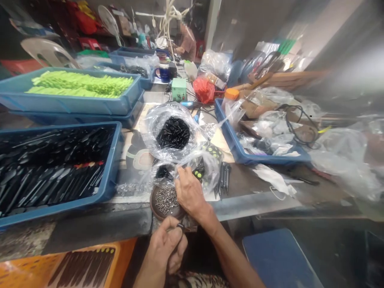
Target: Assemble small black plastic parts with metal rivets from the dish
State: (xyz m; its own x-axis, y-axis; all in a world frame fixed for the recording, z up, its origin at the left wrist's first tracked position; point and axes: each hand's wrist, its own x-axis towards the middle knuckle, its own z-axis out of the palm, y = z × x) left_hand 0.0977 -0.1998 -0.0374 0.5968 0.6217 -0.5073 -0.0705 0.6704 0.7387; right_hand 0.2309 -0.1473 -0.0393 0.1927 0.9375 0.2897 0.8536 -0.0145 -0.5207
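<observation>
My left hand [165, 248] is low at the table's front edge, its fingers closed on a small black part [180, 226]. My right hand [189, 192] is higher up, fingers pinching a clear plastic bag [192, 170] with dark pieces and green-spotted items inside. Beneath that hand lies a round brown dish [159, 204] heaped with small metal screws [166, 199]. Another clear bag [159, 132] holds a pile of black pieces [173, 133]. Several black pointed parts [222, 180] lie to the right of the hand.
A blue tray [57, 168] of long black parts stands left of the hands, and a blue tray [72, 90] of green strips lies behind it. An orange crate [90, 264] sits below the table edge. Bags crowd a blue tray [255, 148] at right. A co-worker [187, 42] sits far back.
</observation>
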